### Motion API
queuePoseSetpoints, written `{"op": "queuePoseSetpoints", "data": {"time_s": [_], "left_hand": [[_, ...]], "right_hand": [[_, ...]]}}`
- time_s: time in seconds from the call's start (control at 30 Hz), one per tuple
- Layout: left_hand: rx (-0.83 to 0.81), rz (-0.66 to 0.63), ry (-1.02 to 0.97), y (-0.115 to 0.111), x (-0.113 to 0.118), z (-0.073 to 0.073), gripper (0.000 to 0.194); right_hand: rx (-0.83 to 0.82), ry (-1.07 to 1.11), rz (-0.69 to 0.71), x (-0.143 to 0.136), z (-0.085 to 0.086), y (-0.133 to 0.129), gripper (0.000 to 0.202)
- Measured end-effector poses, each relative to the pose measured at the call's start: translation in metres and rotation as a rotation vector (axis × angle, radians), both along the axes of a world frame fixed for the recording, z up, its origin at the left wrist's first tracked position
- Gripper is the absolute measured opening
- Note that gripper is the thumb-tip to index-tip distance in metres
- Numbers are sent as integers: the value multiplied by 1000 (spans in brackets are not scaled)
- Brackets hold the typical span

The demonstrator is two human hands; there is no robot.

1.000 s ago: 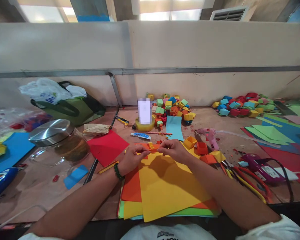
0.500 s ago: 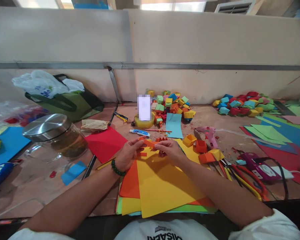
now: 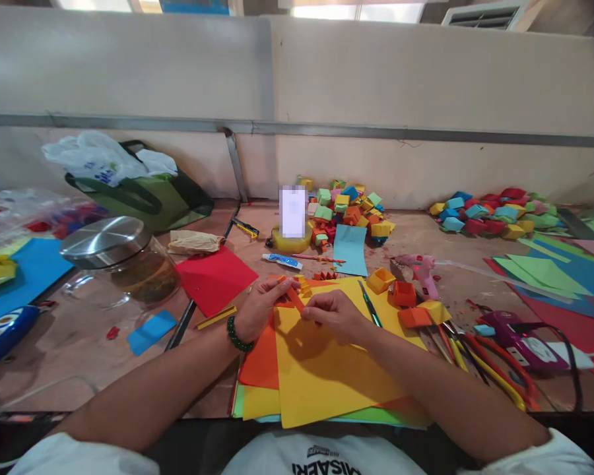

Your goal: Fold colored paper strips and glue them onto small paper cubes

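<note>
An orange paper strip (image 3: 294, 298) slants between my two hands, above a stack of coloured sheets. My left hand (image 3: 262, 305), with a green bead bracelet (image 3: 237, 334) at the wrist, pinches its upper end. At the lower end, my right hand (image 3: 335, 314) grips the strip between thumb and bent fingers. Beneath lies a large yellow sheet (image 3: 336, 382), with orange paper (image 3: 258, 363) showing at its left. A green pen-like cutter (image 3: 370, 303) rests on the yellow sheet, right of my right hand. Small folded orange and yellow paper boxes (image 3: 403, 292) sit beyond my right forearm.
A lidded glass jug (image 3: 143, 274) stands at left, near a red sheet (image 3: 215, 280). A phone (image 3: 293, 211) is propped before a heap of paper cubes (image 3: 351, 208). On the right are a pink glue gun (image 3: 427, 277), pliers (image 3: 499, 369) and a purple device (image 3: 522, 340).
The orange strip has tilted from nearly level to a steep slant. My right hand has moved slightly lower, and the green cutter now shows. The whole view has shifted a little.
</note>
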State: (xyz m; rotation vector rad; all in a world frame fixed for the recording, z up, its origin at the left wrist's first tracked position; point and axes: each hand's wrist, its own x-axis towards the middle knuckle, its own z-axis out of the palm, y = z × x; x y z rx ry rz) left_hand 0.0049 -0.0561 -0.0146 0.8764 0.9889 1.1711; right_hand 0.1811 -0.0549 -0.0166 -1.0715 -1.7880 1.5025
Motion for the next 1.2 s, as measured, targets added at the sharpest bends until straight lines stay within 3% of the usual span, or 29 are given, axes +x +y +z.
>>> {"op": "queuePoseSetpoints", "data": {"time_s": [0.1,0.23,0.33,0.47,0.67,0.87,1.0,1.2], "left_hand": [[-4,-20,30,0,0,1,39],[-43,-112,21,-1,1,6,40],[-65,-142,40,-1,2,9,41],[-43,-144,106,1,1,8,41],[-19,-231,185,0,1,4,39],[-63,-207,118,-3,4,4,34],[-74,-178,52,-4,5,6,32],[33,-126,126,-4,5,7,31]], "right_hand": [[102,-38,21,-2,-1,-4,32],[303,-98,-64,-2,-4,-5,35],[535,-165,-80,2,-5,-5,33],[912,-238,4,9,-7,-3,15],[1332,-288,28,14,-7,2,21],[1367,-240,107,16,0,5,21],[1256,-159,52,14,0,5,17],[1057,-95,-27,11,-5,7,21]]}}
